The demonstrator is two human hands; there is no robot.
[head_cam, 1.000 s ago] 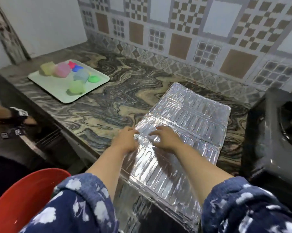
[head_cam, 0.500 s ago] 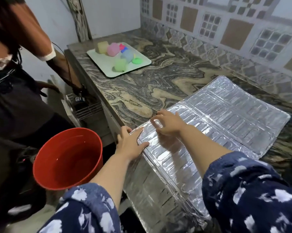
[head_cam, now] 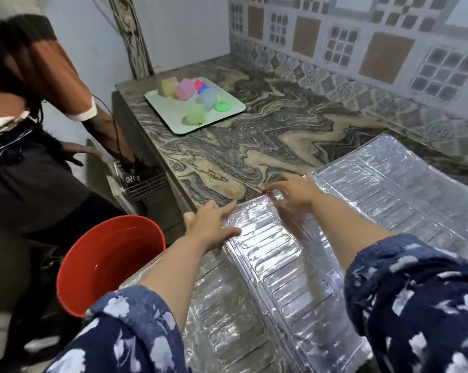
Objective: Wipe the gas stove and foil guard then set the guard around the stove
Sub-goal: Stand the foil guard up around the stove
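Shifted rightward, right hand point(head_cam: 294, 191) pinches ribbed foil guard point(head_cam: 388, 200); left hand point(head_cam: 211, 226) presses flat, open.

Left hand point(head_cam: 210, 228) flat, fingers point(head_cam: 227, 207) spread, right hand point(head_cam: 294, 193) curled, both arms outstretched

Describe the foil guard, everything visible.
The foil guard is shiny, crinkled silver foil embossed with rows of oblong ridges, made of hinged panels. It lies mostly flat on the marble counter, its near panels folding down over the counter's front edge. The left hand and right hand both press on its left edge.
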